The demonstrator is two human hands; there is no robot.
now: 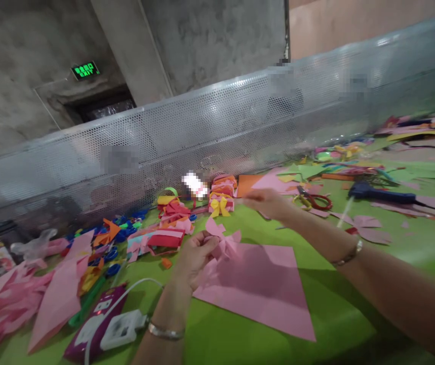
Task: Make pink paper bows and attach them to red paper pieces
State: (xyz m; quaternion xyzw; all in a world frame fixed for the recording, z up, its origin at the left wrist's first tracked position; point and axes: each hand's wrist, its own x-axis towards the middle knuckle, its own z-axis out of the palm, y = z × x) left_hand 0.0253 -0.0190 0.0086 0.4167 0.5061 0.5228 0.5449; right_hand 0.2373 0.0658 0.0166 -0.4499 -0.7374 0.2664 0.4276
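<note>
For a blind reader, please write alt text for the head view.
The left hand pinches a pink paper shape by a pink sheet on a green table; the right hand hovers nearby. Scissors and a glue gun lie at right.

One left hand [198, 251] and one right hand [268, 203]; two bracelets [164, 332], one per wrist. One large pink sheet [259, 289] and one pink paper bow [225, 244] mid-bench [225, 342]. Toward the bench's far edge, one yellow bow [220, 206]; toward its right edge, one blue glue gun [386, 194] and at least one pair of scissors [319, 202]; near left, one purple power strip [73, 350]. Pink scraps [60, 291] overlap too much to count.
</note>
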